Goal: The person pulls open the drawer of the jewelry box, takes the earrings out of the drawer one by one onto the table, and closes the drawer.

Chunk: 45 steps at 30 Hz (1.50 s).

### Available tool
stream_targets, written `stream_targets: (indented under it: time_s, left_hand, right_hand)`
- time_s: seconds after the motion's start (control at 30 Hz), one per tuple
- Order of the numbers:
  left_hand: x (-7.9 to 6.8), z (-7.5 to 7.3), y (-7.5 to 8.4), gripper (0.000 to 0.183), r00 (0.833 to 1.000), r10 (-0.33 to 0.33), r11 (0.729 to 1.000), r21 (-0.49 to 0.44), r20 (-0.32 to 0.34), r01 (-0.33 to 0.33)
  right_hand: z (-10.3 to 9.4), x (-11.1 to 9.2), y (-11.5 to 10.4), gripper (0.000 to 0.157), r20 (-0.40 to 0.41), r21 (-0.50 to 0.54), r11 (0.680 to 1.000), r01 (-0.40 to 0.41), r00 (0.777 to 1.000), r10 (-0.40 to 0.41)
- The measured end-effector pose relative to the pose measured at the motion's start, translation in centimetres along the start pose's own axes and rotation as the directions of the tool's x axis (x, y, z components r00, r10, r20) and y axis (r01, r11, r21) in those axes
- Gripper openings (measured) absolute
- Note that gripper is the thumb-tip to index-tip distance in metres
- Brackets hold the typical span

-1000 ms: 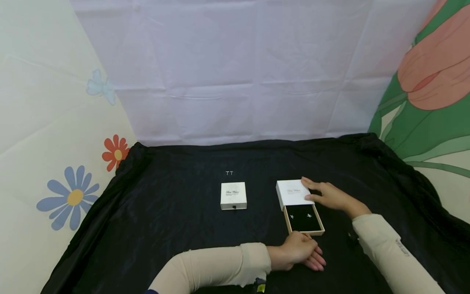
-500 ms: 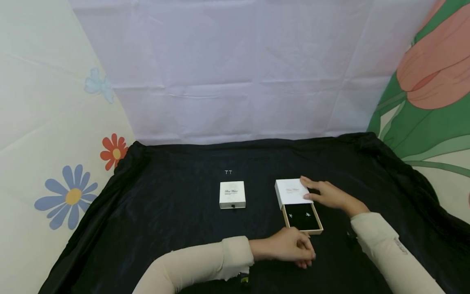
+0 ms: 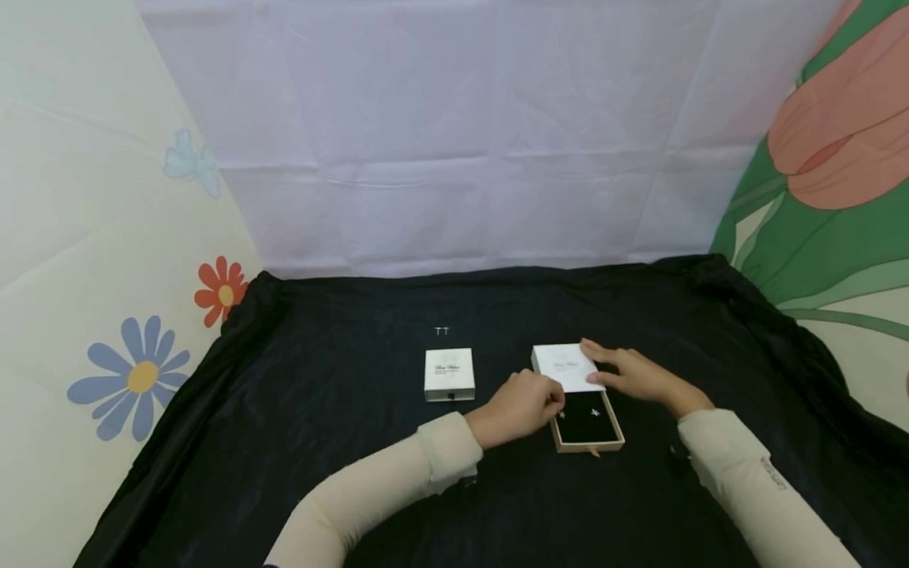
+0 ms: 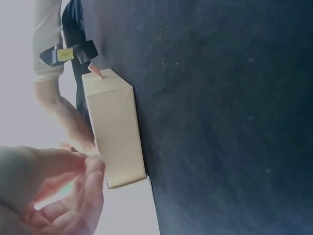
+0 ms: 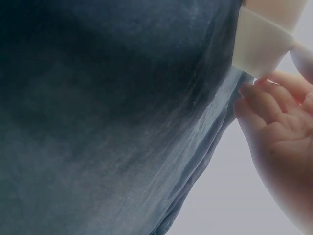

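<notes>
A white slide-out jewellery box [image 3: 568,366] lies on black cloth, its drawer [image 3: 589,446] pulled out toward me. Two small silvery star-shaped earrings sit on the drawer's black pad: the right earring [image 3: 595,412] in plain sight, the left earring [image 3: 562,414] partly behind my fingers. My left hand [image 3: 518,406] reaches over the drawer's left side with curled fingers. In the left wrist view its thumb and index fingertips [image 4: 90,159] come together beside the drawer wall, nothing visible between them. My right hand [image 3: 635,377] holds the box cover by its right side, thumb in front, fingers at the back corner.
A second, smaller white box [image 3: 450,374], closed, stands to the left. Behind it lie two tiny silvery T-shaped pieces [image 3: 442,331]. A short ribbon tab [image 3: 594,452] sticks out from the drawer's front. Black cloth [image 3: 341,379] covers the table up to a white backdrop.
My left hand has left the drawer's front edge and moved away from me, up to the left earring. The right hand stays on the cover, and the drawer keeps its place.
</notes>
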State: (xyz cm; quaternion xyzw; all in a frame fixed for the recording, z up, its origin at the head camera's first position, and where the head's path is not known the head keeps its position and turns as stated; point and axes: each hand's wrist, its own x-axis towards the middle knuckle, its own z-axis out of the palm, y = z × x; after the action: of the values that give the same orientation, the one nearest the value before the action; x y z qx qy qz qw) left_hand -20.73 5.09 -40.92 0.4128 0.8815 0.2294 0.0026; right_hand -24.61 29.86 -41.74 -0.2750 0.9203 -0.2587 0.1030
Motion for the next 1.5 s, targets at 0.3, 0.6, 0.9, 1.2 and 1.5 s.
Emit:
stream_targets:
  time_s: [0.3,0.6,0.9,1.2,1.5]
  left_hand:
    - [0.9,0.4,0.3,0.018,0.988,-0.110,0.994,0.014,0.105,0.109]
    - [1.7,0.2,1.0,0.022,0.972,-0.193,0.981,0.049,0.134,0.188]
    - [1.8,0.5,1.1,0.023,0.954,-0.261,0.965,0.004,0.144,0.264]
    - [1.9,0.6,1.3,0.019,0.950,-0.283,0.959,0.007,0.132,0.284]
    - [2.0,0.8,1.3,0.022,0.938,-0.325,0.946,0.030,0.124,0.324]
  right_hand:
    - [0.1,0.2,0.3,0.065,-0.007,-0.005,1.000,0.008,1.000,-0.008]
    - [-0.3,0.2,0.0,0.066,-0.010,-0.015,1.000,-0.004,1.000,0.004]
    - [-0.3,0.2,-0.1,0.065,-0.010,-0.004,1.000,-0.001,1.000,0.001]
    - [-0.1,0.3,0.0,0.065,-0.015,0.007,1.000,-0.010,1.000,0.011]
    - [0.0,0.2,0.1,0.064,-0.020,0.016,1.000,-0.024,0.999,0.024]
